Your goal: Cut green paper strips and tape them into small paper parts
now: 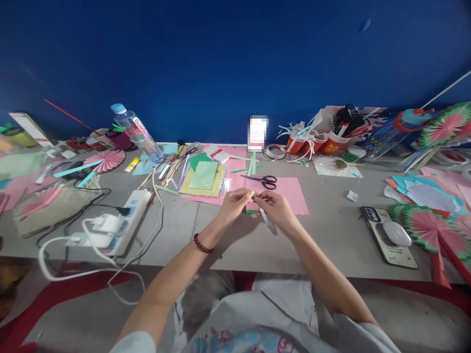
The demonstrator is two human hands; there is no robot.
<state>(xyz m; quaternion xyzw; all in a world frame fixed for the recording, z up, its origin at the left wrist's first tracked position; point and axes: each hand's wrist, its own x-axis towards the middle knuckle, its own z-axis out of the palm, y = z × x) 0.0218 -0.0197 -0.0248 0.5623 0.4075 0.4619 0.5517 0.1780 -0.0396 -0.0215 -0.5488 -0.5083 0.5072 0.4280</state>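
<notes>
My left hand (234, 205) and my right hand (277, 208) meet above the grey table (324, 240), fingers pinched on a thin whitish paper strip (265, 216) that hangs down between them. A red bead bracelet circles my left wrist. Just under the hands lies a pink paper sheet (290, 193) with a small green strip at its near edge. Black-handled scissors (265, 181) rest on that sheet just beyond my fingers.
A white power strip (123, 220) with plugs and cables lies at left. A stack of green and yellow paper (203, 178), a tilted water bottle (137, 131) and pink paper fans sit behind. At right are a phone (386, 235), red cups (324, 143) and folded fans (430, 228).
</notes>
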